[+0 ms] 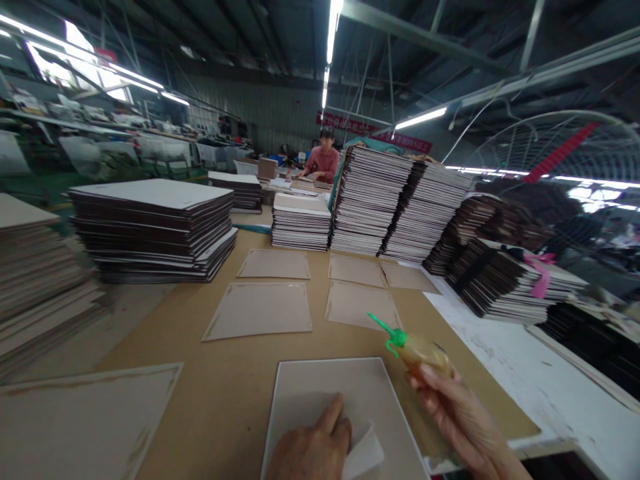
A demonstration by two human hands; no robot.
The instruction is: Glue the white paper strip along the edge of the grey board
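My right hand [450,400] is closed around a squeeze bottle [425,357] of amber liquid, probably glue. Its green nozzle [397,337] points up and to the left, above the table and apart from the boards. My left hand [317,443] rests on a grey board [310,380] with pale edges, directly in front of me. The index finger is stretched out on the board, and the other fingers are curled. From beneath those curled fingers juts a thin white scrap [367,453], paper or cloth; how it is gripped is partly hidden.
Several flat boards [260,308] with brownish edge marks lie on the brown tabletop [240,380]. Stacks of dark-edged boards [150,227] stand left, with taller stacks [373,200] behind. To the right is a bundle with a pink tie [540,273]. A person [323,160] sits farther back.
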